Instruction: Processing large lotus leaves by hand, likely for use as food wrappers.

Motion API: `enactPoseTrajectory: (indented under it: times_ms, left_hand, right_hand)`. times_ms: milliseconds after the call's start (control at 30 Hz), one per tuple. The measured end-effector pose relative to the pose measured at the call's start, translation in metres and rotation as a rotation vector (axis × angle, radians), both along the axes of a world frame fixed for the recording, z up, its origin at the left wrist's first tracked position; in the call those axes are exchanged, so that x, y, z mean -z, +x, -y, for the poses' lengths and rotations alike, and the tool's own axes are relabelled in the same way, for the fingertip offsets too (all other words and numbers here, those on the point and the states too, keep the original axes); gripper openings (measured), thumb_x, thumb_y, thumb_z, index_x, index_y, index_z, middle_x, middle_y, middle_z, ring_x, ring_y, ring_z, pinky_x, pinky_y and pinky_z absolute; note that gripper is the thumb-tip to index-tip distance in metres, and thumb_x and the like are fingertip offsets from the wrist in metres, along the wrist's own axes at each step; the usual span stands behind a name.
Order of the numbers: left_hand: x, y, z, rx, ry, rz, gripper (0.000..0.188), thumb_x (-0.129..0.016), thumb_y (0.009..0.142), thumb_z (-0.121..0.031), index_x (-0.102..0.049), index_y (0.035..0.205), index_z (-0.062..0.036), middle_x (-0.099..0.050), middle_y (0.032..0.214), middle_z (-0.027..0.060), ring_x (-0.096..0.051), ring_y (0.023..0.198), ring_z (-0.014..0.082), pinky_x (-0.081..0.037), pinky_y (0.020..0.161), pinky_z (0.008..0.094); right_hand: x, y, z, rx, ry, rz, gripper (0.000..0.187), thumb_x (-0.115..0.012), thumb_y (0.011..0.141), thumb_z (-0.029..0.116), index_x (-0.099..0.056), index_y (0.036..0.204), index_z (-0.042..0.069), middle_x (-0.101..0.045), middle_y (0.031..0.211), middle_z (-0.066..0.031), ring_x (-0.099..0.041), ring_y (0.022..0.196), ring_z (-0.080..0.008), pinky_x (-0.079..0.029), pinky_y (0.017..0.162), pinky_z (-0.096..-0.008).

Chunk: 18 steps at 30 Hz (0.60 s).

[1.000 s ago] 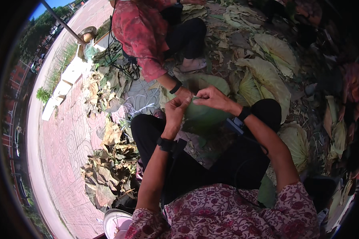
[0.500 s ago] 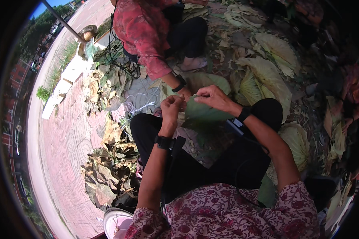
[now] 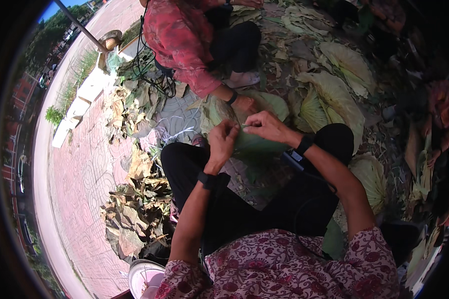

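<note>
In front of my knees, my right hand (image 3: 269,126) pinches the edge of a big green leaf (image 3: 259,143), which hangs down below the fingers. Close by on its left, my left hand (image 3: 224,141) has thumb and fingers pressed together. Whatever is between those fingertips is hidden or too small to name. Just beyond, a co-worker's hand (image 3: 245,104) reaches over another broad, pale green leaf (image 3: 274,103) on the ground. My two hands are a small gap apart.
Large ribbed dry leaves (image 3: 334,102) spread at the far right, with leaf scraps around them. A brown heap of crumpled leaves (image 3: 134,219) lies left of my leg, near a white bucket (image 3: 145,275). White string (image 3: 177,129) lies on the paving. The co-worker in red (image 3: 177,45) sits opposite.
My left hand has shifted slightly right, nearer my right hand, which stays almost still on the leaf. The co-worker's hand has moved right and away from my fingers.
</note>
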<state>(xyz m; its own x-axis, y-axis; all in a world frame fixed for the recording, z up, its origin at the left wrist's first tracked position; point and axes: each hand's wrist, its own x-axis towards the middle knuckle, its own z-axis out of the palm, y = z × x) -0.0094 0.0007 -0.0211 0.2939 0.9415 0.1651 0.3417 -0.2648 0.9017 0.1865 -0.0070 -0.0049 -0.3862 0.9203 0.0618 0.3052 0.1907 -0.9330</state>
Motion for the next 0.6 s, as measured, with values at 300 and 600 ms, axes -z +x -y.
enactPoseTrajectory:
  times_ms: [300, 600]
  left_hand:
    - [-0.004, -0.004, -0.011, -0.122, -0.256, 0.296, 0.020, -0.060, 0.087, -0.015, -0.060, 0.085, 0.0053, -0.061, 0.068, 0.0066, -0.057, 0.065, 0.0122, -0.045, 0.061, 0.0264]
    - [0.009, -0.002, -0.002, 0.027, -0.142, 0.076, 0.013, -0.060, 0.085, -0.010, -0.061, 0.083, 0.0022, -0.059, 0.067, 0.0038, -0.055, 0.064, 0.0107, -0.044, 0.060, 0.0272]
  right_hand:
    - [0.001, 0.003, -0.005, 0.033, -0.028, -0.014, 0.016, -0.063, 0.087, 0.015, -0.063, 0.082, -0.001, -0.051, 0.063, 0.0051, -0.043, 0.056, -0.0022, -0.035, 0.048, -0.0225]
    - [0.008, 0.003, -0.005, 0.040, 0.034, 0.060, 0.018, -0.065, 0.086, 0.016, -0.062, 0.083, -0.002, -0.052, 0.064, 0.0036, -0.044, 0.061, -0.0027, -0.037, 0.052, -0.0235]
